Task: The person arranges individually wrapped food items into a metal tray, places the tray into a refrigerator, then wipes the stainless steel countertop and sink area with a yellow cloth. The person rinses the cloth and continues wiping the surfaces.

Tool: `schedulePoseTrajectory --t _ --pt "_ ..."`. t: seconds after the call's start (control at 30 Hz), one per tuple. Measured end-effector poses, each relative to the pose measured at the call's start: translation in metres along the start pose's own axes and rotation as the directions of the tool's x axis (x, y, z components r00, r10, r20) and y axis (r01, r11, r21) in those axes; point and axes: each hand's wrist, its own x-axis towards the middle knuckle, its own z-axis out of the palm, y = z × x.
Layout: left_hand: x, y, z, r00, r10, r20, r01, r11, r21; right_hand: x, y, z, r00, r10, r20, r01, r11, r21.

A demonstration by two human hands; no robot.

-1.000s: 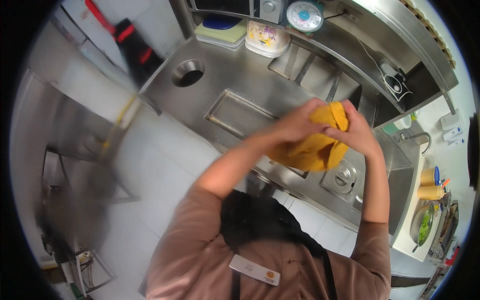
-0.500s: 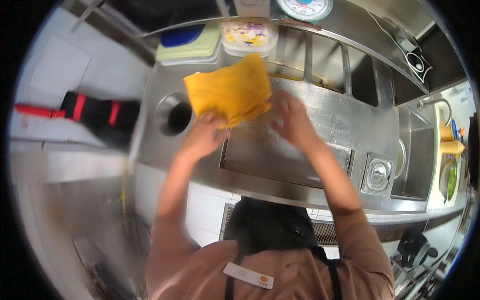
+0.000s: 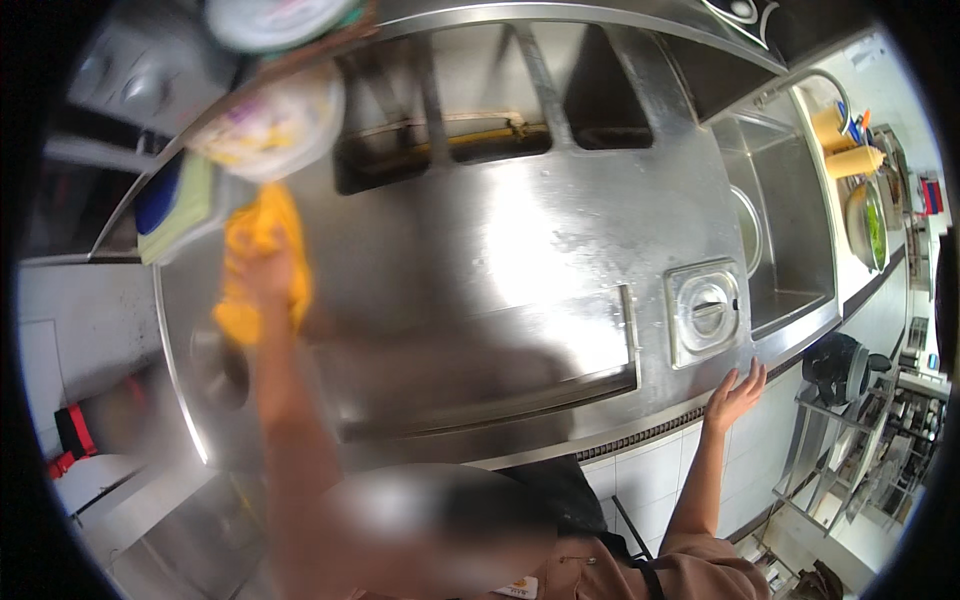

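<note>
A bunched yellow cloth point(image 3: 240, 320) lies on the left part of the steel counter point(image 3: 430, 235), close to a round hole point(image 3: 228, 370). My left hand point(image 3: 265, 272) is on top of the cloth and grips it; hand and cloth are smeared by motion. Well apart from it, my right hand point(image 3: 735, 397) is held by the counter's front edge at the right, fingers spread, with nothing in it. The nearest thing to that hand is a square steel pan lid point(image 3: 705, 312) set into the counter.
Rectangular openings point(image 3: 498, 95) run along the counter's back. A white tub point(image 3: 272, 125), green lids point(image 3: 183, 210) and a scale point(image 3: 280, 18) stand at the back left. On the right are a sink point(image 3: 775, 215), yellow squeeze bottles point(image 3: 853, 161) and a bowl of greens point(image 3: 868, 225).
The yellow cloth, earlier lifted and spread near both hands, is now bunched low on the counter under my left hand. My right hand has moved away to the right. The view has swung round.
</note>
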Motion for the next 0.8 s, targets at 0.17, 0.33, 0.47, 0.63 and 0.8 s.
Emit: schedulePoseTrajectory --t 0.17,0.33,0.47,0.63,0.8 --pt "-0.163 0.214 0.025 0.904 0.423 -0.066 -0.428 0.901 -0.077 -0.007 0.030 0.026 0.981 0.189 0.046 -0.193 0.974 0.118" --pt "-0.298 0.482 -0.001 0.634 0.773 -0.003 -0.650 0.531 -0.544 -0.005 0.026 0.027 0.978 0.179 0.108 -0.194 0.970 0.149" --pt "-0.332 0.565 -0.001 0.487 0.870 -0.076 -0.811 0.418 -0.409 0.003 0.030 0.025 0.964 0.222 0.146 -0.244 0.958 0.152" --pt "-0.272 0.451 0.047 0.494 0.811 -0.313 -0.812 0.302 -0.500 0.021 0.044 0.033 0.946 0.317 0.058 -0.323 0.926 0.195" --pt "-0.088 0.132 0.042 0.765 0.626 -0.151 -0.637 0.703 -0.316 0.026 0.044 0.039 0.956 0.295 0.005 -0.291 0.940 0.176"
